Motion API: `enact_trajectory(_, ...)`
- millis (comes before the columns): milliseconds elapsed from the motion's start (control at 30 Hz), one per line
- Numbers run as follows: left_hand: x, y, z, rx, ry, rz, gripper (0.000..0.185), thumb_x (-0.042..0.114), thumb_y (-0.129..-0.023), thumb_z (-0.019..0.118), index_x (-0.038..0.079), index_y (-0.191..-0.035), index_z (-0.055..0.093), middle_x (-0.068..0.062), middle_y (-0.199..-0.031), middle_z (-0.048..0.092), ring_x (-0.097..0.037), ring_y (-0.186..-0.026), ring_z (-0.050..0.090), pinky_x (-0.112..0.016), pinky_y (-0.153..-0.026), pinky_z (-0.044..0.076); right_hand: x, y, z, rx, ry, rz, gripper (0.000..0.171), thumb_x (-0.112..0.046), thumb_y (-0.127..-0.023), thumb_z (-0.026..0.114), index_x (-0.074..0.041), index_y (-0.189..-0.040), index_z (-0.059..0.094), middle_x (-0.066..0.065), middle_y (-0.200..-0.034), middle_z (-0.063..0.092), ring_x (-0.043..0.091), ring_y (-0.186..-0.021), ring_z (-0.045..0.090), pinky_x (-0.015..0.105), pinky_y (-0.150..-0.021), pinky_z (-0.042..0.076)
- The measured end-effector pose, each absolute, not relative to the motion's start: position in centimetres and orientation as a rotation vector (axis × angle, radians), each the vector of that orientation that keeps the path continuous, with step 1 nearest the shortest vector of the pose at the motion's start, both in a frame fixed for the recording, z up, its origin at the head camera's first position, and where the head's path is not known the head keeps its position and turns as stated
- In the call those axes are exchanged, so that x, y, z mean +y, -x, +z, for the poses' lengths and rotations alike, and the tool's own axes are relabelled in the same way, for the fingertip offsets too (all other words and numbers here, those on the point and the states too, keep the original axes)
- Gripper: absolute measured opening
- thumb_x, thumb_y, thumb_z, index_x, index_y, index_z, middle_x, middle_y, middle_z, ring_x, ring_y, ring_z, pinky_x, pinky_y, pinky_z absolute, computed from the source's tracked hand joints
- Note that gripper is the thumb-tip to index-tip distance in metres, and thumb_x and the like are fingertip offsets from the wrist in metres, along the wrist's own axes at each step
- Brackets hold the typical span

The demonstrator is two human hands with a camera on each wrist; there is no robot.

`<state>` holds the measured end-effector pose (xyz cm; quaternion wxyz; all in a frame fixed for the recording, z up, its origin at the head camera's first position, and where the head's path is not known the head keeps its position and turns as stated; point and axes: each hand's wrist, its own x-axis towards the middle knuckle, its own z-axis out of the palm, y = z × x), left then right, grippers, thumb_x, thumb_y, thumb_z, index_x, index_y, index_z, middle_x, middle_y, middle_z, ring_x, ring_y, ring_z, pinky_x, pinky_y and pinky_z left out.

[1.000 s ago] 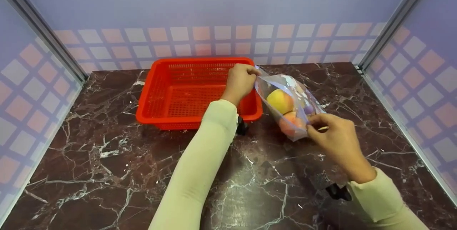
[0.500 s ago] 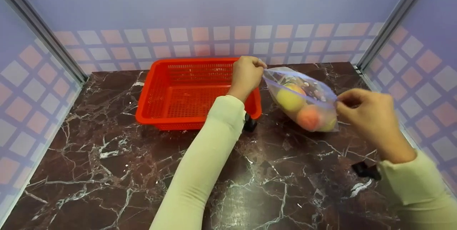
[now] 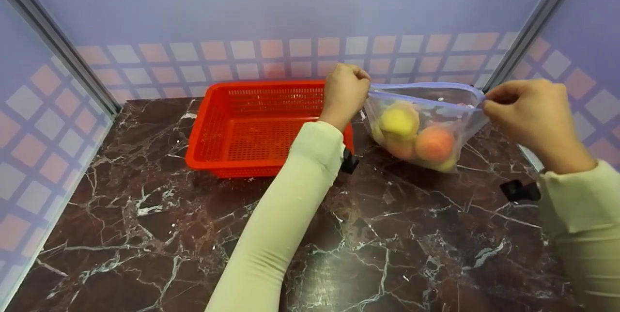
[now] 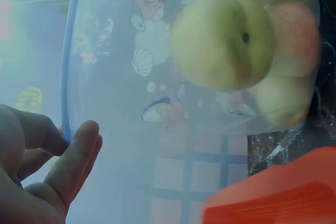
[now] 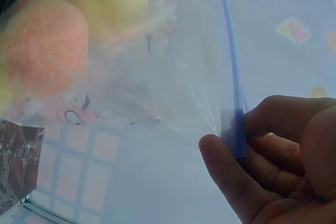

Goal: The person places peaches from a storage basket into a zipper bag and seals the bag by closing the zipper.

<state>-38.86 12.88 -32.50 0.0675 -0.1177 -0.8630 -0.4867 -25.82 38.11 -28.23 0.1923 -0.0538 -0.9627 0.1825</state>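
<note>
A clear zip bag [image 3: 426, 123] with a blue seal strip and cartoon prints hangs above the marble table, stretched between both hands. It holds several peaches [image 3: 416, 135] [image 4: 226, 43] [image 5: 47, 45], yellow-green and pink-orange. My left hand [image 3: 345, 90] pinches the bag's left top corner, right beside the red basket [image 3: 232, 123]. My right hand [image 3: 530, 108] pinches the right top corner; in the right wrist view its fingers [image 5: 247, 150] clamp the blue strip. The left wrist view shows the left hand's fingers [image 4: 68, 161] next to the strip.
The red plastic basket [image 4: 278, 192] stands on the dark marble table [image 3: 145, 215] at centre back, with nothing visible inside it. Lilac walls with a checked band close off the back and both sides.
Both hands have lifted the bag off the table. The right hand went up and to the right, pulling the bag's top edge level, and the peaches settled to the bottom.
</note>
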Motion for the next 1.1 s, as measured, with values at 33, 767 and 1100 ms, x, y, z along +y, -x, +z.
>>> enact_trajectory(33, 12.9, 38.8, -32.3, -2.595, 0.371, -1.418, 0.022, 0.007, -0.087, 0.055, 0.007, -0.085, 0.077, -0.005, -0.089, 0.071, -0.014, -0.079, 0.065, -0.021, -0.068, 0.05, 38.3, 26.0, -28.0, -2.693, 0.154, 0.497, 0.02, -0.023, -0.083, 0.064, -0.01, -0.09, 0.079, -0.001, -0.071, 0.073, -0.001, -0.051, 0.048, 0.018, -0.051, 0.035)
enact_trajectory(767, 13.0, 38.1, -30.9, -2.805, 0.4, -1.457, 0.03, 0.003, -0.084, 0.058, 0.01, -0.111, 0.071, -0.002, -0.112, 0.069, -0.012, -0.087, 0.061, -0.018, -0.069, 0.049, 41.0, 27.7, -27.3, -2.704, 0.214, 0.513, 0.026, -0.025, -0.085, 0.06, -0.01, -0.096, 0.078, -0.046, -0.054, 0.042, -0.003, -0.052, 0.044, 0.02, -0.05, 0.034)
enact_trajectory(1100, 12.4, 38.6, -34.1, -2.729, 0.548, -1.446, 0.034, 0.003, -0.084, 0.064, 0.016, -0.115, 0.07, 0.0, -0.113, 0.068, -0.012, -0.098, 0.058, -0.023, -0.086, 0.048, 41.8, 27.3, -28.3, -2.723, 0.23, 0.602, 0.029, -0.03, -0.088, 0.063, -0.006, -0.099, 0.076, -0.043, -0.055, 0.046, -0.008, -0.053, 0.047, 0.019, -0.047, 0.037)
